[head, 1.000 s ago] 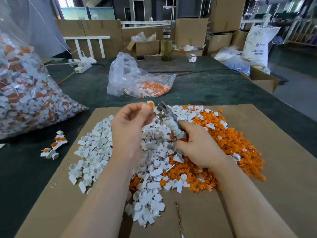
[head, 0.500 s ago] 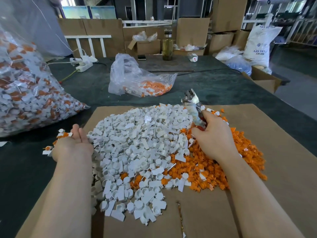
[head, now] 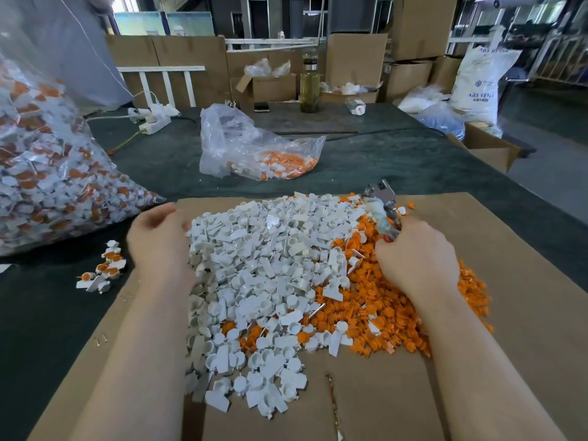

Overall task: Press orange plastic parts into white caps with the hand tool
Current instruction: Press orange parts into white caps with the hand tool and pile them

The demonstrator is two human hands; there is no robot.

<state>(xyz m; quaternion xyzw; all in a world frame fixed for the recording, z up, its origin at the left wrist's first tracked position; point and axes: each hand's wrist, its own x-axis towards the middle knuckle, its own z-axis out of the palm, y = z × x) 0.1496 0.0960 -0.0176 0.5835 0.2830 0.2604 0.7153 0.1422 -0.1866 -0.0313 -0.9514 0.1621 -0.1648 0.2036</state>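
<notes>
- Left hand (head: 157, 240) at 9 o'clock of the white caps (head: 264, 275) pile, back up, fingers curled down against the pile's left edge; whether anything sits inside the fingers cannot be told.
- Right hand (head: 416, 253) at 3 o'clock, resting on the orange plastic parts (head: 381, 313), grasping the hand tool (head: 381, 208) by its handle.
- Hand tool tilted up and away toward 11 o'clock from the right hand, metal head at the far edge of the heap, handle wrapped in pale tape.
- White caps heaped at the centre of the cardboard sheet (head: 509, 313), spilling toward 6 o'clock; orange plastic parts piled just beside them at 3 to 5 o'clock, the two heaps mixed where touching.
- Cardboard sheet lying flat on the dark green counter (head: 381, 160).
- Small cluster of assembled caps (head: 101, 268) at 9 o'clock on the counter, just off the cardboard's left edge, near the left hand.
- Large clear bag (head: 47, 173) of white-and-orange pieces at 10 o'clock, bulging onto the counter.
- Smaller clear bag (head: 254, 151) at 12 o'clock, mostly slack, orange pieces in its right end.
- Farther at 12 o'clock: a bottle (head: 309, 87) of yellowish liquid, upright; a white power strip (head: 156, 117) toward 11 o'clock.
</notes>
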